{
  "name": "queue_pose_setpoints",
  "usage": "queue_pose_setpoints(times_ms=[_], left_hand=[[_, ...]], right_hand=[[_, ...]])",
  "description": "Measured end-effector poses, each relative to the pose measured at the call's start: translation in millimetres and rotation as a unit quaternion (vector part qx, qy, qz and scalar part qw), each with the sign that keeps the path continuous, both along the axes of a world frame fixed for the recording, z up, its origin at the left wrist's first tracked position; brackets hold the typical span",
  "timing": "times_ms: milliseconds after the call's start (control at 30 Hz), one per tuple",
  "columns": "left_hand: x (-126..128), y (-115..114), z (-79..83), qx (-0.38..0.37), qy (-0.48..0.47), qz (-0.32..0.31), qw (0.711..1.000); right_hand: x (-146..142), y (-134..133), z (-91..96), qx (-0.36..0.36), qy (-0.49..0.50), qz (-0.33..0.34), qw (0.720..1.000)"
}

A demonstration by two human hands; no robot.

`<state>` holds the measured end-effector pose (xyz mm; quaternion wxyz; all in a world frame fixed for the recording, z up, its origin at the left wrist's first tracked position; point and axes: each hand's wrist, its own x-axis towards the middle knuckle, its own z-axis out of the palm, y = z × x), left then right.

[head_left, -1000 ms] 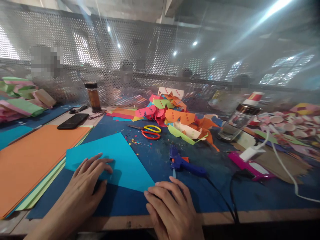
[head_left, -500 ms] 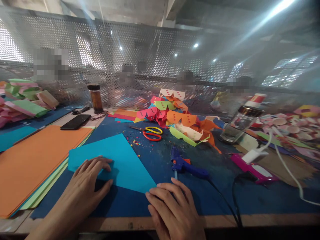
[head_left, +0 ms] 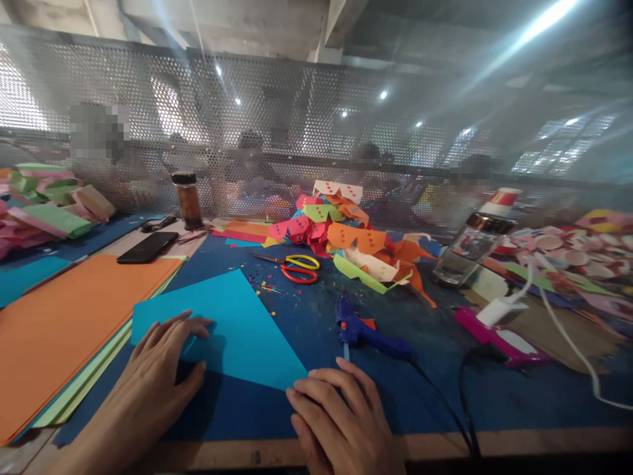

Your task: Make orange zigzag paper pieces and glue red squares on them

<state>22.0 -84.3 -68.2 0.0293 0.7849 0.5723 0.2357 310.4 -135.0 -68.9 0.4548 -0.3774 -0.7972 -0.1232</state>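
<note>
A bright blue sheet of paper (head_left: 247, 330) lies on the dark blue table mat (head_left: 237, 412), its lower edge slanting down to a pointed right corner. My left hand (head_left: 165, 376) rests on the left part of the sheet, fingers bent and apart, thumb out to the side. At the sheet's right corner is my right hand (head_left: 343, 415), fingers extended side by side with their tips touching the corner. Beyond the sheet lie scissors (head_left: 301, 269) with one yellow and one red handle loop. A blue glue gun (head_left: 368, 333) lies just past my right hand.
Stacked orange paper (head_left: 93, 323) is at left, beside a black phone (head_left: 147, 247) and a jar of brown liquid (head_left: 188, 204). Paper masks (head_left: 359, 237) are heaped at the back. On the right are a tilted glass bottle (head_left: 467, 247), a magenta power strip (head_left: 502, 340) and cables.
My left hand has shifted slightly left and down over the blue sheet. The right hand stays at the corner. The whole view has moved a little.
</note>
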Motion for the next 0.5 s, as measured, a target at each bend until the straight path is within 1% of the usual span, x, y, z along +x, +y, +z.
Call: queue_pose_setpoints(times_ms=[167,267,367,500], left_hand=[[0.2,-3.4,4.3,0.009,-0.014,0.030,0.999],[2.4,-4.7,7.7,0.008,-0.042,0.046,0.998],[2.1,-3.6,4.6,0.012,-0.073,0.058,0.996],[-2.4,-0.6,-2.5,0.022,-0.086,0.065,0.994]], right_hand=[[0.5,3.4,-3.7,0.038,-0.008,-0.012,0.999],[1.7,6.9,-6.9,0.054,-0.012,-0.016,0.998],[2.9,10.7,-9.8,0.069,-0.018,-0.020,0.997],[4.3,14.9,-12.7,0.089,-0.028,-0.019,0.995]])
